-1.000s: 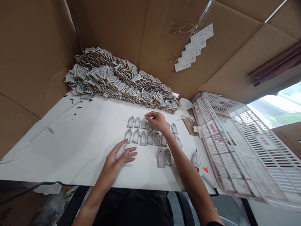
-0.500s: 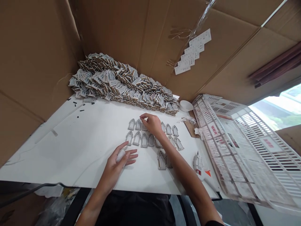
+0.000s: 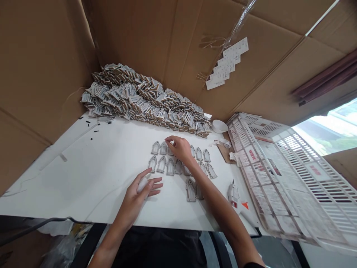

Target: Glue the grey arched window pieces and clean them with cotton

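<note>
Two rows of small grey arched window-shaped pieces lie on the white table, with a further pair of arched pieces nearer me. My right hand is over the far row, its thumb and index finger pinched together above the second piece from the left; anything between the fingertips is too small to make out. My left hand rests just in front of the near row's left end. A small whitish lump sits between its thumb and palm, while its fingers stretch out to the right. My right forearm hides some pieces.
A big heap of similar arched pieces lies along the cardboard wall. To the right are a white bowl, a glue gun and a white plastic crate. Black bits lie scattered at left.
Both hands keep nearly the same place and pose. The whole view has shifted very slightly.
</note>
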Demonstrator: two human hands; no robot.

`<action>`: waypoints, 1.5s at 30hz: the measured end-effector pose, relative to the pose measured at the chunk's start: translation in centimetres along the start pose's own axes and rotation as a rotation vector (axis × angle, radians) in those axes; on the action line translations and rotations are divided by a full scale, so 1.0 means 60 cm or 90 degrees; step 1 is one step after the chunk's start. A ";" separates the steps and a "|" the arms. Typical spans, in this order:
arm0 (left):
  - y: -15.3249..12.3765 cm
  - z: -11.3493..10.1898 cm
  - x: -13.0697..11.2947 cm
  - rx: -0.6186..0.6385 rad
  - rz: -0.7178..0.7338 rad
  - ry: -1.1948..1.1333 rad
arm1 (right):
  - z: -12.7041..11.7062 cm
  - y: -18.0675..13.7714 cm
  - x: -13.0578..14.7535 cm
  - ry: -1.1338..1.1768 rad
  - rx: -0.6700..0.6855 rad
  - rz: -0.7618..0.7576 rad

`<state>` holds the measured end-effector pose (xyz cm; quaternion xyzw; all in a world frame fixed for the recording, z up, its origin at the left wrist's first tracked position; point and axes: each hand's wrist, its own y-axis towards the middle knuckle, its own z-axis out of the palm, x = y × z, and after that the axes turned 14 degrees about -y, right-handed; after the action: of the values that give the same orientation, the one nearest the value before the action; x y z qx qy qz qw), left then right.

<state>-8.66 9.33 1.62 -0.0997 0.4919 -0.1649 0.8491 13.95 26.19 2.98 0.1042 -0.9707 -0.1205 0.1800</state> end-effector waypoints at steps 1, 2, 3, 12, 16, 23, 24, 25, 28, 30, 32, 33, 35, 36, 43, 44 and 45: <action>0.000 0.000 0.000 0.000 0.000 0.000 | 0.000 0.000 -0.001 0.000 -0.001 -0.001; 0.001 0.000 0.000 0.000 0.000 -0.001 | -0.001 0.001 -0.001 0.001 -0.004 -0.001; 0.001 0.000 0.000 -0.001 0.000 -0.002 | -0.002 0.001 -0.002 0.001 -0.007 0.000; 0.000 -0.001 0.001 -0.003 0.002 -0.007 | -0.001 -0.003 0.000 -0.007 -0.010 -0.016; 0.000 0.000 0.000 -0.002 -0.001 -0.009 | 0.002 -0.005 0.001 -0.014 -0.011 -0.020; -0.002 0.002 -0.002 -0.004 -0.003 -0.006 | 0.001 -0.005 0.000 -0.021 -0.011 -0.026; -0.002 0.002 -0.002 -0.004 -0.003 -0.005 | 0.001 -0.005 0.000 -0.022 -0.011 -0.027; -0.001 0.002 -0.002 -0.003 -0.002 -0.004 | 0.001 -0.005 0.000 -0.023 -0.010 -0.028; 0.000 0.001 -0.001 -0.002 0.002 -0.003 | 0.001 -0.006 0.002 -0.027 -0.009 -0.032; 0.001 0.000 0.000 0.000 0.004 -0.002 | 0.001 -0.007 0.004 -0.031 -0.008 -0.036; 0.001 -0.002 0.002 0.001 0.005 -0.002 | 0.000 -0.007 0.006 -0.035 -0.006 -0.042; 0.001 -0.003 0.003 0.001 0.004 -0.003 | 0.000 -0.007 0.007 -0.038 -0.005 -0.045; 0.001 -0.004 0.004 0.002 0.002 -0.005 | -0.002 -0.006 0.009 -0.043 -0.001 -0.049; 0.001 -0.004 0.004 0.002 0.002 -0.005 | -0.003 -0.006 0.010 -0.046 0.000 -0.051; 0.000 0.000 0.001 0.000 0.004 -0.008 | -0.005 -0.006 0.010 -0.059 -0.001 -0.058; 0.000 0.000 0.001 0.000 0.004 -0.008 | -0.005 -0.007 0.010 -0.059 -0.001 -0.058; 0.000 -0.001 0.001 -0.001 0.004 -0.009 | -0.004 -0.007 0.010 -0.058 -0.002 -0.059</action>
<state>-8.64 9.30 1.54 -0.1001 0.4862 -0.1613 0.8530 13.59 25.59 3.29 0.1430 -0.9719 -0.1346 0.1300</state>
